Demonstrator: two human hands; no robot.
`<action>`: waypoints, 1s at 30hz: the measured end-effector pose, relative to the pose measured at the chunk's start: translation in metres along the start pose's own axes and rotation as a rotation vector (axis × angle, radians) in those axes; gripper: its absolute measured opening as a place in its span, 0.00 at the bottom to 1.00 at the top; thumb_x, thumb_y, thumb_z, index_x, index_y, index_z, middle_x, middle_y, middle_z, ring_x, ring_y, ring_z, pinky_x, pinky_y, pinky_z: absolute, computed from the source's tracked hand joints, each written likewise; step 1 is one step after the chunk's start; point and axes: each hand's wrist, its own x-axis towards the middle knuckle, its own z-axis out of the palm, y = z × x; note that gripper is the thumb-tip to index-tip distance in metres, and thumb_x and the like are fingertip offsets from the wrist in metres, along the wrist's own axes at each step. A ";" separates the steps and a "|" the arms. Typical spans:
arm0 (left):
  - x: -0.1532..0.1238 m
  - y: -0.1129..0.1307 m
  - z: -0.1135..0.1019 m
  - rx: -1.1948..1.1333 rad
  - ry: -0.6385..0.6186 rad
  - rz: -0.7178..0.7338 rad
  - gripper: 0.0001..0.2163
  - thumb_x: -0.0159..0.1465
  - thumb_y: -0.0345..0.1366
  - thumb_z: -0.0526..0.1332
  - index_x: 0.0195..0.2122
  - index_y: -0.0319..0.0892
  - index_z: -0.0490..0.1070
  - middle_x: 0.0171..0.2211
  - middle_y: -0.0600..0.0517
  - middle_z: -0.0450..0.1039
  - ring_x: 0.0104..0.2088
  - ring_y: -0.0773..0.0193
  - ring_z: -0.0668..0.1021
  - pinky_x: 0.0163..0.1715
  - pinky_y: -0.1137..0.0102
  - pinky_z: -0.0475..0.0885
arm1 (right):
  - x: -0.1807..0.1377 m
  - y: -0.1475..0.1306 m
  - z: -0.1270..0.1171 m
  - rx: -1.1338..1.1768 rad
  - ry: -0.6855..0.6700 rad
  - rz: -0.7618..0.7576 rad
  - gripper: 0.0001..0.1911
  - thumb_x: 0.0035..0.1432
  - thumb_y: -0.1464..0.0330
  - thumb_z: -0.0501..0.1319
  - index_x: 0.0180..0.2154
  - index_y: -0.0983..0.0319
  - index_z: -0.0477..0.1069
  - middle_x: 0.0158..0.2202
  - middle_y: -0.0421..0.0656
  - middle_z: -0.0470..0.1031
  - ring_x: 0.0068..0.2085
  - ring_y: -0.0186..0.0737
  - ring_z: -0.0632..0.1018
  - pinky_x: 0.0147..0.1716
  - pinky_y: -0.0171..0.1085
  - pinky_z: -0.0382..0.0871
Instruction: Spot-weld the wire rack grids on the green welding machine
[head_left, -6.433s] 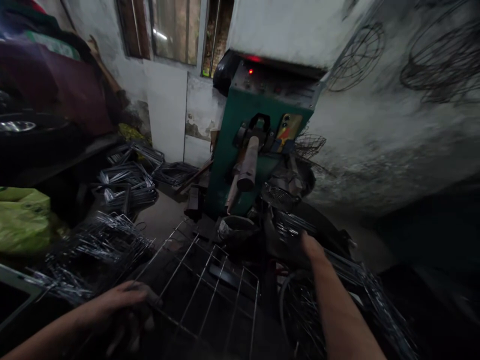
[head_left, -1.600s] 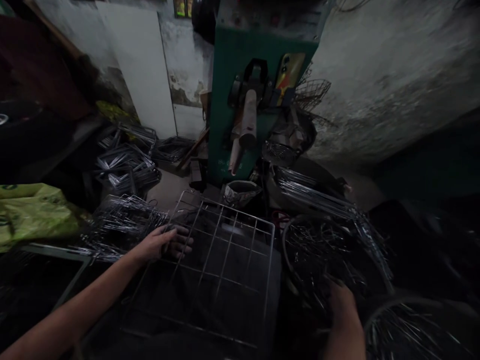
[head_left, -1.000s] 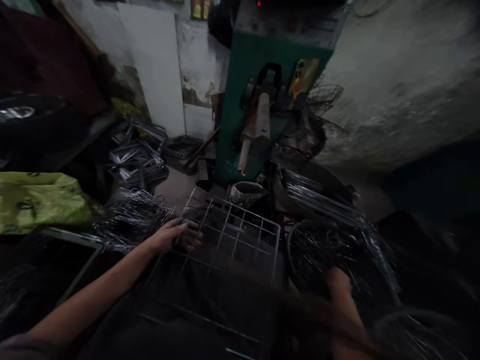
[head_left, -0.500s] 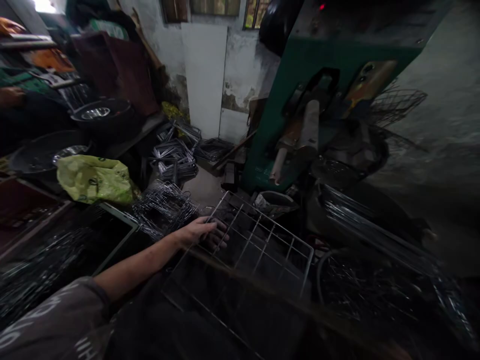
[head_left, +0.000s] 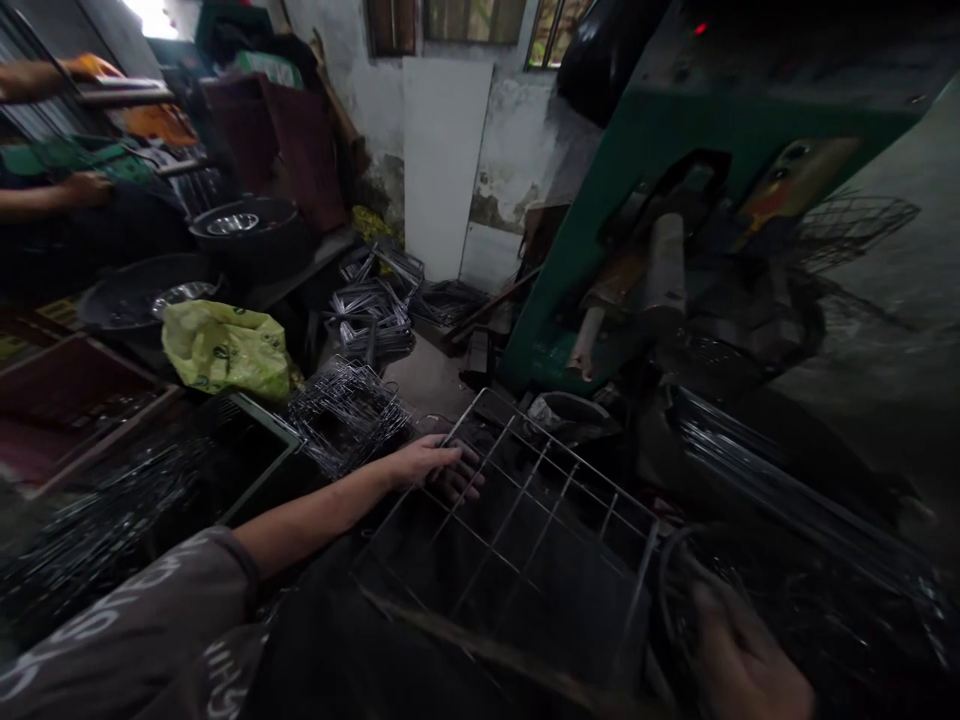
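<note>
My left hand (head_left: pixel 448 468) grips the left edge of a rectangular wire rack (head_left: pixel 535 459). Its thumb lies over the edge wire, with the fingers beneath the grid. The rack tilts across in front of me, several thin rods crossing inside its frame. At the lower right, my right hand (head_left: pixel 750 655) is over the near side of a round dark tub (head_left: pixel 666 590) of short wire pieces. Motion blur and shadow hide what its fingers do. A dark strip (head_left: pixel 480 645) runs below the rack's near side.
A green machine (head_left: pixel 540 310) with jutting arms stands ahead on the right. Wire bundles (head_left: pixel 349 410) and stacked wire frames (head_left: pixel 375 320) lie ahead left, beside a yellow-green sack (head_left: pixel 225 345). Crates of rods fill the left. Another person's hands (head_left: pixel 82 190) are at the far left.
My right hand has come into view at the lower right, over the tub. The view has turned left, so the scene sits further right. My left hand keeps its hold on the rack.
</note>
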 end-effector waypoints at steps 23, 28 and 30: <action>-0.002 -0.001 -0.003 -0.045 -0.052 0.044 0.16 0.63 0.43 0.61 0.44 0.34 0.68 0.39 0.34 0.77 0.36 0.51 0.82 0.36 0.62 0.74 | 0.022 -0.052 0.065 0.229 -0.229 -0.180 0.20 0.53 0.51 0.59 0.36 0.58 0.78 0.43 0.46 0.78 0.46 0.48 0.77 0.47 0.46 0.72; -0.002 -0.002 -0.002 -0.033 -0.038 0.039 0.15 0.63 0.42 0.61 0.43 0.34 0.68 0.39 0.34 0.77 0.35 0.50 0.82 0.35 0.63 0.74 | 0.027 -0.050 0.066 0.269 -0.246 -0.161 0.20 0.52 0.51 0.60 0.36 0.58 0.78 0.44 0.47 0.78 0.47 0.49 0.77 0.48 0.46 0.71; -0.002 -0.004 -0.003 -0.029 -0.034 0.041 0.15 0.63 0.42 0.60 0.44 0.34 0.68 0.39 0.34 0.77 0.36 0.50 0.81 0.33 0.64 0.74 | 0.029 -0.049 0.073 0.231 -0.273 -0.180 0.21 0.53 0.51 0.58 0.36 0.58 0.78 0.44 0.47 0.78 0.47 0.49 0.77 0.48 0.47 0.71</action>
